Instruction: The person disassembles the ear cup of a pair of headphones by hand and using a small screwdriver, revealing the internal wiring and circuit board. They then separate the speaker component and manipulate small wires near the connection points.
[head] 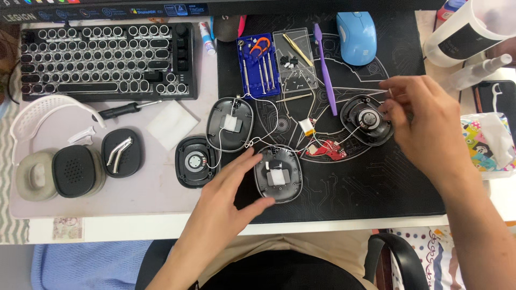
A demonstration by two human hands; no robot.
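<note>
My left hand (228, 198) lies flat on the black desk mat (376, 182), its fingers spread around a dark oval earcup shell (279, 173) with a white pad inside. My right hand (424, 121) hovers at a second earcup part with a round speaker driver (365, 119); its fingertips pinch near a thin wire there, and I cannot tell whether they hold it. White wires run from the shells to a small red circuit board (328, 149) and a small battery (307, 126). Two more shells, a shell with a white pad (230, 123) and a shell with a driver (194, 161), lie to the left.
A black keyboard (102, 59) sits at the back left, a blue screwdriver set (258, 64) and clear parts box (295, 59) behind centre, with a purple tool (325, 70) and blue mouse (356, 36). White headband (48, 110), ear cushions (75, 171) and a screwdriver (126, 110) lie left.
</note>
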